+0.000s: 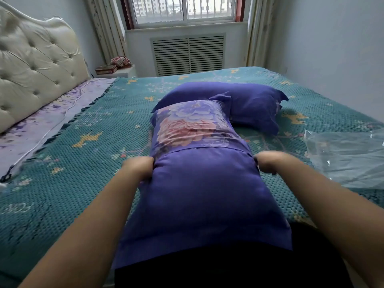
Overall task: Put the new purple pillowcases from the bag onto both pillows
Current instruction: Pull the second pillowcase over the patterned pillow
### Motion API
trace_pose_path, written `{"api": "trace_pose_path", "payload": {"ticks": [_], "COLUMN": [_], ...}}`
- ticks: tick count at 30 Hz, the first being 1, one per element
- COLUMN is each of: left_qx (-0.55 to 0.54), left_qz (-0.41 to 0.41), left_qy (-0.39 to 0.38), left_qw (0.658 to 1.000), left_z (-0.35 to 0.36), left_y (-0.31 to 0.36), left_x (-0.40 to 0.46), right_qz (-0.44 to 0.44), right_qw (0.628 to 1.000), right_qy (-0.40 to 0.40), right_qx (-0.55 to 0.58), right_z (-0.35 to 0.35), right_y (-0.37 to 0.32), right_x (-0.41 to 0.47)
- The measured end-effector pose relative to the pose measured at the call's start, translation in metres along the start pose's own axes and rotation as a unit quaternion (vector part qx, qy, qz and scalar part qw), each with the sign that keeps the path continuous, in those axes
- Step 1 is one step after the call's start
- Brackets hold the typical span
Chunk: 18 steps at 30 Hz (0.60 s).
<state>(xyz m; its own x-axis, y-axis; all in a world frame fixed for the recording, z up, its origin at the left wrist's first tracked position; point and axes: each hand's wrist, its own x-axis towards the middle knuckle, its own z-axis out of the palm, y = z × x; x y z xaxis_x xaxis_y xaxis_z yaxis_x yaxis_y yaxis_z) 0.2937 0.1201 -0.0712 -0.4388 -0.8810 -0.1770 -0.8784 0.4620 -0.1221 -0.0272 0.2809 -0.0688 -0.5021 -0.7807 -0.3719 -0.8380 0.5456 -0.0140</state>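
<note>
You're facing a bed under a teal knitted bedspread (pixel 83 125) with yellow motifs; a cream tufted headboard (pixel 35 59) stands at your left. A white slatted radiator cover (pixel 188 54) sits below the barred window (pixel 182 9) (curtains hang either side).

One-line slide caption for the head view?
Both hands grip the near pillow's purple pillowcase; second pillow lies behind.

Faint pale lettering woven into teal bedspread (pixel 62 154), near left edge; I can't read it, too blurred. I find no other text, label, brand or number.
</note>
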Motion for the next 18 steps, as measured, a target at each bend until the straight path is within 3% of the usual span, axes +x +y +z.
{"api": "trace_pose_path", "payload": {"ticks": [1,2,3,4,5,6,8,10,13,14,17,18], "left_qx": [-0.007,-0.053,-0.125,-0.192,-0.241,-0.277,-0.305,-0.324,-0.454,-0.486,-0.572,-0.61], "left_qz": [-0.013,0.001,0.045,0.097,0.135,0.146,0.073,-0.02,-0.108,-0.12,-0.117,-0.1], "left_qy": [0.101,0.242,0.381,0.46,0.453,0.378,0.179,0.072,0.029,0.018,0.031,0.051], "left_qw": [0.995,0.969,0.915,0.861,0.848,0.871,0.932,0.943,0.884,0.865,0.812,0.785], "left_z": [-0.012,-0.021,-0.029,-0.036,-0.038,-0.036,-0.013,0.013,0.033,0.038,0.045,0.048], "left_y": [0.006,0.017,0.033,0.049,0.061,0.07,0.075,0.064,0.048,0.044,0.034,0.032], "left_x": [-0.003,-0.008,-0.012,-0.014,-0.01,-0.003,0.014,0.024,0.015,0.012,0.0,-0.001], "right_qz": [0.011,0.012,0.0,-0.026,-0.063,-0.092,-0.086,-0.002,0.063,0.047,-0.02,-0.034], "right_qw": [0.998,0.988,0.964,0.939,0.923,0.924,0.928,0.897,0.862,0.839,0.719,0.71], "right_qy": [0.062,0.149,0.235,0.276,0.269,0.211,0.118,0.095,0.0,-0.028,-0.108,-0.104], "right_qx": [-0.002,0.048,0.121,0.205,0.27,0.306,0.342,0.432,0.503,0.542,0.686,0.695], "right_z": [-0.013,-0.024,-0.033,-0.037,-0.038,-0.032,-0.001,0.028,0.04,0.038,0.027,0.019], "right_y": [0.0,-0.005,-0.012,-0.024,-0.036,-0.049,-0.059,-0.051,-0.033,-0.03,-0.037,-0.04], "right_x": [-0.001,-0.003,-0.002,0.0,0.0,0.001,0.014,0.018,0.004,0.004,-0.011,-0.016]}}
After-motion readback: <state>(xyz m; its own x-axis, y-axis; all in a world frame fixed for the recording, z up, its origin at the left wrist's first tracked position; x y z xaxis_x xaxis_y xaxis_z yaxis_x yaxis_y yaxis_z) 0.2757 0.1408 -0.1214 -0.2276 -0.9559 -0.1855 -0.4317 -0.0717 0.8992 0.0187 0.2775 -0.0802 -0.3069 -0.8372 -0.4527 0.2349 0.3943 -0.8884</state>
